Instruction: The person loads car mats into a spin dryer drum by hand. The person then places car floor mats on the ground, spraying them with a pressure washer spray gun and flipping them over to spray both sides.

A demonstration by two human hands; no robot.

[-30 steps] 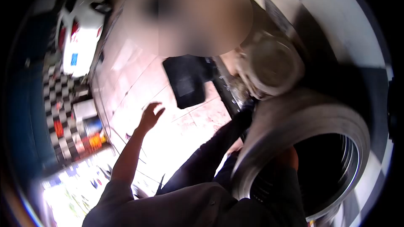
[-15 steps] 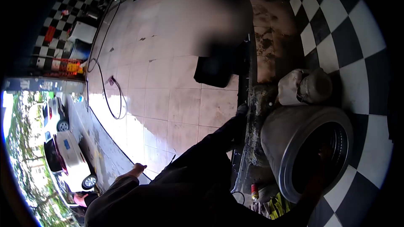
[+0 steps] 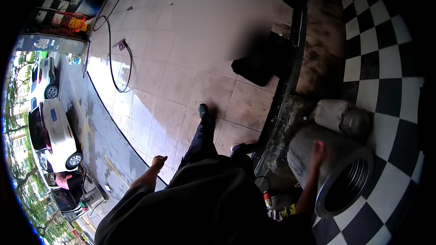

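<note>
My left hand [image 3: 159, 161] hangs low over the tiled floor, its fingers curled in with no object visible in them. To the other side, my right hand [image 3: 319, 150] is held in front of the side of a grey metal drum [image 3: 302, 156]. Its fingers are small and smeared, and I cannot tell whether it touches the drum. The drum lies tilted, its round dark opening facing the checkered wall. Behind it sits a lumpy grey container [image 3: 340, 115]. Below the right forearm are a red can [image 3: 267, 198] and yellow-green cloth [image 3: 289, 210].
A black hose [image 3: 110, 59] with a spray gun [image 3: 120, 44] lies on the pale tiles. Dark boxy objects [image 3: 263, 59] stand by the black floor edge. White cars [image 3: 56, 127] are parked outside at the left, with a person's pink sleeve [image 3: 63, 181] beside one.
My view has shifted and a stepping foot now shows on the tiles. My right hand has come out from the drum's opening to its outer side. The left hand stays low at my side.
</note>
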